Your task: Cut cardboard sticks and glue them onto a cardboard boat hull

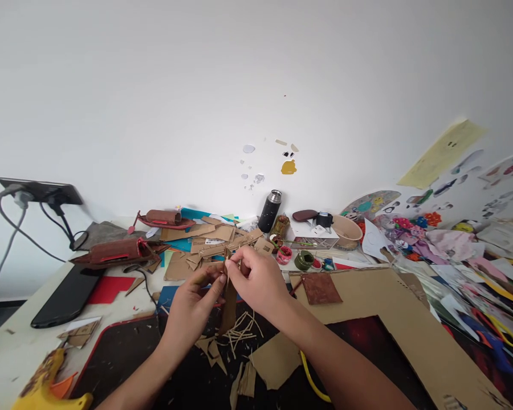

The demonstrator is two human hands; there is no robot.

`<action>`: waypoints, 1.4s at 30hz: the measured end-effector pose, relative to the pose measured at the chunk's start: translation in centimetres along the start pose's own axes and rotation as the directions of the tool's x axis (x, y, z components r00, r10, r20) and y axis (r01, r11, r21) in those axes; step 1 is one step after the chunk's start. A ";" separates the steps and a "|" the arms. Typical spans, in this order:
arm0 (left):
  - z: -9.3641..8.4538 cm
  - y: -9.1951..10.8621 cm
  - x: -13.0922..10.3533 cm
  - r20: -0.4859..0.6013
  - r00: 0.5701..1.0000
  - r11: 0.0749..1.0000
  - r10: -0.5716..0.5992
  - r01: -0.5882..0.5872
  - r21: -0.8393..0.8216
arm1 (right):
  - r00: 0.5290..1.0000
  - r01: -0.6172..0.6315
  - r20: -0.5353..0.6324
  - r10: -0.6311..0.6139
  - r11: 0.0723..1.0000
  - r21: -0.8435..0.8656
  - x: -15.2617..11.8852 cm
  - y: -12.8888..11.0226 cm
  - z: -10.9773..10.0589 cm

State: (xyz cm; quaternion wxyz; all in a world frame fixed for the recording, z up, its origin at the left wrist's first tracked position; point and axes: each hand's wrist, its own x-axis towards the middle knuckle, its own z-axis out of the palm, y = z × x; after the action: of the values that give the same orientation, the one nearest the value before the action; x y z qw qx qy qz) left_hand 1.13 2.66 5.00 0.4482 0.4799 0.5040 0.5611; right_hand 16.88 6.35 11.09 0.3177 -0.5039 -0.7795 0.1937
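Note:
My left hand (194, 302) and my right hand (259, 282) meet over the dark mat (128, 341). Thumb and fingers of both are pinched at the upper end of a narrow brown cardboard strip (228, 313), which hangs down between them. The fingertips partly hide what lies right at the pinch. Just below the strip, thin cardboard slivers (243, 336) are scattered on the mat. A larger cardboard offcut (276, 361) lies under my right forearm, with torn cardboard scraps (243, 381) beside it.
Brown model boats (115, 253) and a black phone (68, 296) lie at left, near a yellow glue gun (47, 387). A black flask (270, 210) and open paint jars (303, 260) stand behind. A cardboard sheet (393, 296) and scissors (502, 330) lie at right.

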 end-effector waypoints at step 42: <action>0.0 1.1 -0.7 0.074 0.994 0.995 -0.076 0.080 -0.053 | 0.986 -0.129 0.135 0.093 0.948 0.290 -0.6 2.0 -0.8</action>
State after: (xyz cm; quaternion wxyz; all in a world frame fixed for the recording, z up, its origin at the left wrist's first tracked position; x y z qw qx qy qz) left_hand 1.17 1.84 6.07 0.5009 0.4670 0.4901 0.5393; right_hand 18.89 6.65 10.27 0.3313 -0.4810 -0.7293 0.3565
